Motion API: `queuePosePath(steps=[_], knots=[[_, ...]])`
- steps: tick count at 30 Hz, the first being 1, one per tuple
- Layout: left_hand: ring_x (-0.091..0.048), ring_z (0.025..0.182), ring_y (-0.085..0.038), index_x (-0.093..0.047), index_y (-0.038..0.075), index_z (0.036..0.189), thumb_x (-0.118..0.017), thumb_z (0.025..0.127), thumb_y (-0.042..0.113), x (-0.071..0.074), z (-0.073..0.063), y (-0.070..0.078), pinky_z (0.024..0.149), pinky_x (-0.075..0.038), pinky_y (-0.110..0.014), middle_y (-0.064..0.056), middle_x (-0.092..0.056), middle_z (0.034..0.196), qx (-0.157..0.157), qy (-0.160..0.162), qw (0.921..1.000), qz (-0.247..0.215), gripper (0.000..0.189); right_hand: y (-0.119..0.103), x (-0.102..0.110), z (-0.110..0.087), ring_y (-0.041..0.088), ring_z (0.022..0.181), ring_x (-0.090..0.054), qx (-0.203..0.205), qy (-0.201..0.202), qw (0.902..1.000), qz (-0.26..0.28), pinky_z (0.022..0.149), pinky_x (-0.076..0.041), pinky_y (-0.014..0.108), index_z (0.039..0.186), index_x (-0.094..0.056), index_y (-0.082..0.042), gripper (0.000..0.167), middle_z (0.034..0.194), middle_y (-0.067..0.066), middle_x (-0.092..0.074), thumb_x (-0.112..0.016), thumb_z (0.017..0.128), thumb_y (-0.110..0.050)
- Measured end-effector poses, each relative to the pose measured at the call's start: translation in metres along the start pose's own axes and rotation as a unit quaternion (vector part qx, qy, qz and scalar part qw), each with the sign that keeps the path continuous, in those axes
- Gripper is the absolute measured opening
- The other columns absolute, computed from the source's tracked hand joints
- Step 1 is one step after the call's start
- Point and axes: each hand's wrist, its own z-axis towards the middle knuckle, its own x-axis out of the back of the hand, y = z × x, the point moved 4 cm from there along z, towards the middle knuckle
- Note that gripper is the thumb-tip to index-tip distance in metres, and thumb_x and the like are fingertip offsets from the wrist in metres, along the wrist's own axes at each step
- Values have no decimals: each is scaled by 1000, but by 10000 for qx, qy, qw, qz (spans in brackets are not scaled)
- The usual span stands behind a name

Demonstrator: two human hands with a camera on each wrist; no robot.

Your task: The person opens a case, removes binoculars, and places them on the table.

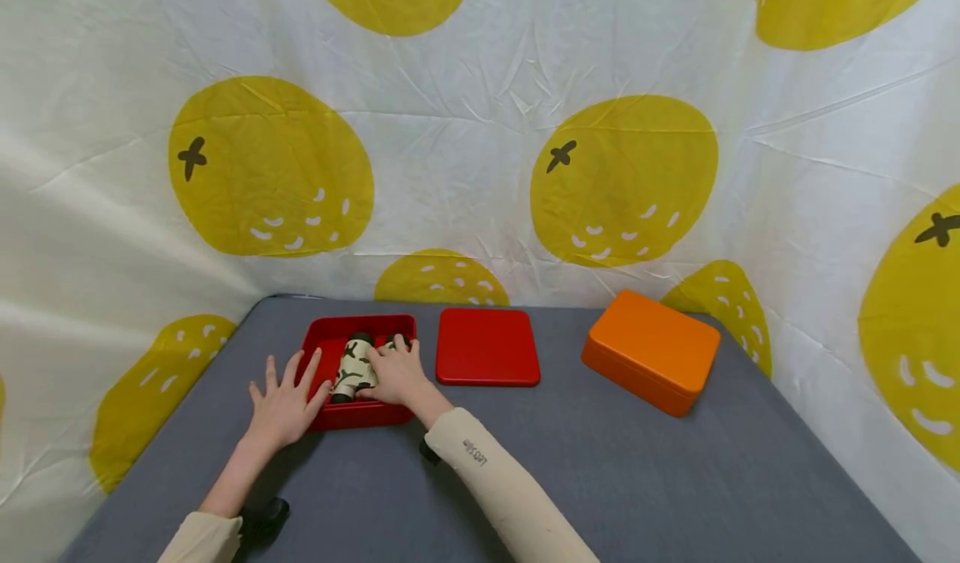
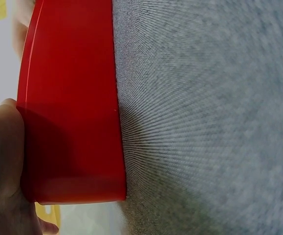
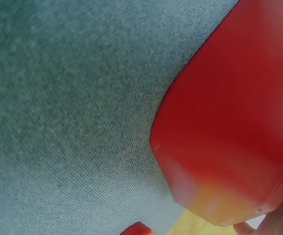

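A red box [image 1: 360,415] without its lid stands on the left part of the table. Inside it lies a pair of binoculars [image 1: 355,366] in a cream and dark green camouflage pattern with black ends. My right hand [image 1: 397,377] reaches in from the front right and holds the binoculars, covering much of their right barrel. At the box's left side is my left hand [image 1: 285,404], fingers spread and straight over the rim. The left wrist view shows the box's outer wall [image 2: 73,107] beside that hand [image 2: 3,152]. In the right wrist view, only a little of my right hand [image 3: 278,218] shows.
A flat red lid [image 1: 487,346] lies just right of the box. Farther right, a closed orange box [image 1: 652,350] sits at an angle. The grey tabletop [image 1: 600,480] ends at a white cloth [image 1: 465,171] printed with yellow fruit.
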Motion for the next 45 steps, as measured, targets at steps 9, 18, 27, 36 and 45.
queuePosePath(steps=[9,18,27,36,45], knots=[[-2,126,-58,-13,14,144,-39,91,41,-1,2,1,87,-2,-78,-26,-17,141,26,-11,10000,-22,65,2,3,-1,17,110,-40,38,180,9998,-57,91,-32,43,117,-47,-26,58,113,-8,-56,-55,74,-63],[-3,127,-57,-16,13,143,-38,92,43,-1,3,1,88,-3,-77,-25,-17,141,85,-40,9999,53,63,2,7,-3,18,108,-41,13,392,9992,3,89,-34,46,120,-44,-21,66,115,-6,-58,-58,71,-63],[-2,127,-57,-17,14,143,-37,92,43,-2,2,1,87,-2,-78,-24,-17,141,86,-29,10000,34,61,4,8,-2,20,116,-39,174,634,9976,-237,95,-33,50,124,-49,-26,68,119,-8,-54,-58,69,-65],[-1,127,-57,-16,15,143,-34,93,46,-2,0,2,87,-1,-78,-24,-17,142,75,-38,10000,13,61,5,13,-4,19,113,-40,427,1218,9911,-316,87,-37,43,117,-55,-27,63,114,-8,-55,-62,67,-64],[0,127,-57,-15,16,144,-31,92,49,-1,-1,0,87,-1,-78,-24,-16,142,91,-90,9999,25,63,7,27,-2,19,119,-37,446,1276,9904,-283,88,-38,49,122,-52,-27,65,119,-7,-54,-62,68,-62]])
